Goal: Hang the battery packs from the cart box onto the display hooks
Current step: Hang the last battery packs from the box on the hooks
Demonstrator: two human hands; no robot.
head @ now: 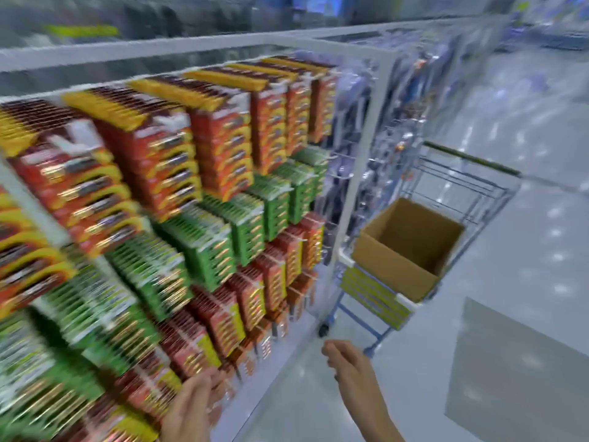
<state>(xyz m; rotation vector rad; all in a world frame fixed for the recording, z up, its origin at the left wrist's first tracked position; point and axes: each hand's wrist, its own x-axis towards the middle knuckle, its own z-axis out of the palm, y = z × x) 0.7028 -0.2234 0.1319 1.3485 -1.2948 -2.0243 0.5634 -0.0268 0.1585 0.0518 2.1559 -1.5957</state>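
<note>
Red, green and orange battery packs (165,161) hang in dense rows on the display hooks at the left; the whole view is motion-blurred. My left hand (191,406) is at the bottom, its fingers fairly straight against the lower red packs (188,349). Over the floor, my right hand (347,362) hangs with loosely curled fingers and holds nothing. An open brown cardboard box (392,266) sits on the shopping cart (471,186) to the right, beyond my right hand. The part of the box's inside that shows holds no packs.
A white upright post (360,173) ends the battery display; more blurred goods hang behind it. The cart stands close to that post. A grey mat (516,378) lies on the glossy floor at the right.
</note>
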